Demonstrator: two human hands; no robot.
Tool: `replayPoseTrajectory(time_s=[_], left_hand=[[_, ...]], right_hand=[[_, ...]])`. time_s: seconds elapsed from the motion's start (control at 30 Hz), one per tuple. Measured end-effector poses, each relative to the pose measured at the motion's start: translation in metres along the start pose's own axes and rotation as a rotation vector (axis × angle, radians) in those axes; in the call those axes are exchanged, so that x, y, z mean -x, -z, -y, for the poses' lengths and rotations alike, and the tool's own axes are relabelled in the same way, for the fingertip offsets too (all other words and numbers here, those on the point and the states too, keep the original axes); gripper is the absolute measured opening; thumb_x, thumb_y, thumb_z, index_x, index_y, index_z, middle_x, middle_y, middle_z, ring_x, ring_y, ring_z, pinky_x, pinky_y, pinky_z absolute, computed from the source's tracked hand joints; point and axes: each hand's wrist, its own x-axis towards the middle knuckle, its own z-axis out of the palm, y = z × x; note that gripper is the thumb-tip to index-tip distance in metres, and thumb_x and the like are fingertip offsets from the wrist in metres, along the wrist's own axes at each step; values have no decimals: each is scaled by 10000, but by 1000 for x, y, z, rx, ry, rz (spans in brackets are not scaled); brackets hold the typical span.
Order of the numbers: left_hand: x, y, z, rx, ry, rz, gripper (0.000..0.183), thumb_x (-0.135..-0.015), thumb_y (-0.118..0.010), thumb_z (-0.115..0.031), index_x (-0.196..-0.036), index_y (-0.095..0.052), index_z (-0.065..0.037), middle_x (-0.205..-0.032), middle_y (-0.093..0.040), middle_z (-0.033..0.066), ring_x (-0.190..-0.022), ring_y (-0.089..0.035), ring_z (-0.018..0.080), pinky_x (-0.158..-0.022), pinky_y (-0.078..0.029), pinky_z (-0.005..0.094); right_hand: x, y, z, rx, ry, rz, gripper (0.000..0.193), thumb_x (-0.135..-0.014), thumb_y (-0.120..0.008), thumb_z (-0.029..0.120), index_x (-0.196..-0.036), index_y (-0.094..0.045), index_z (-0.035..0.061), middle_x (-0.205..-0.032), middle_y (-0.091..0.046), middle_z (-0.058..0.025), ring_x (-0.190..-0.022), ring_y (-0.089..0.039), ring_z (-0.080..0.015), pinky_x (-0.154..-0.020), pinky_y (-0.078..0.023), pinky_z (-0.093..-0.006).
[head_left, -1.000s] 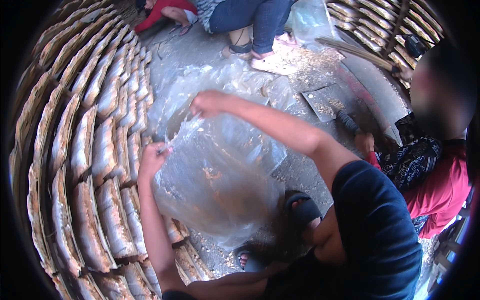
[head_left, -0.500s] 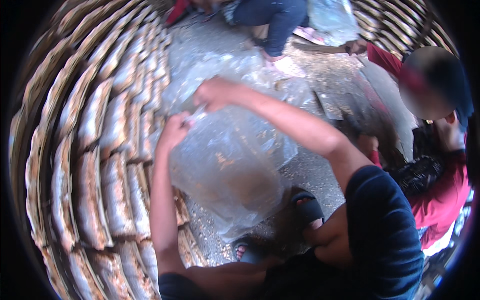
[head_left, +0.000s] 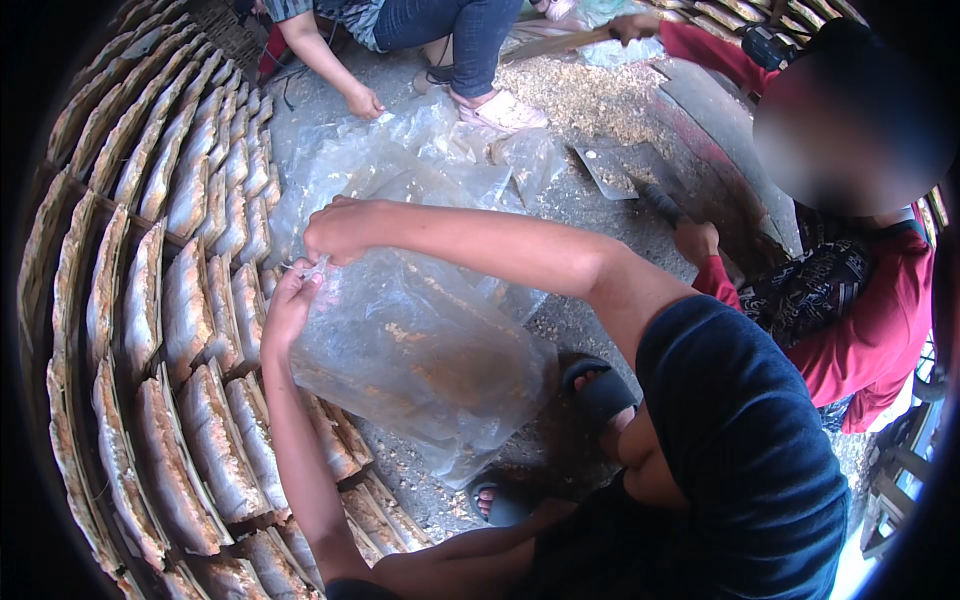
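2 grips, left hand [head_left: 288, 308] and right hand [head_left: 338, 231], are clenched close together on the bunched edge of the clear plastic bag [head_left: 425, 345], probably holding it gathered while the floor [head_left: 585, 325] apparently bears its weight.

Cloudy plastic bag [head_left: 425, 365], mouth bunched, slumped on speckled floor [head_left: 395, 462]

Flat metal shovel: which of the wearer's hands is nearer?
Right: the right hand holds the plastic bag, left of the shovel; the left hand is farther left and lower.
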Motion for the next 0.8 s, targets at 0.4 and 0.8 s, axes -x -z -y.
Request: replayPoseTrajectory(time_s=[0.4,0.8], left_hand=[[0,-9,-21,-133,-53,-92,115,-885,-488,-68,-974,-535,-13,-735,-537,13,-620,-516,72,-548,-411,230],[15,25,-32,-369,-277,-301,113,-814,-520,2,-894,-595,28,-723,-581,15,-680,-519,97,-651,-423,244]], right_hand=[[7,17,-8,34,-91,-18,238,-665,-690,158,-894,-651,109,-772,-636,-98,-795,-617,-280,-712,-461,-417],[29,42,-67,61,-186,-157,343,-648,-735,159,-966,-644,68,-844,-653,-130,-786,-626,-267,-726,-480,-376]])
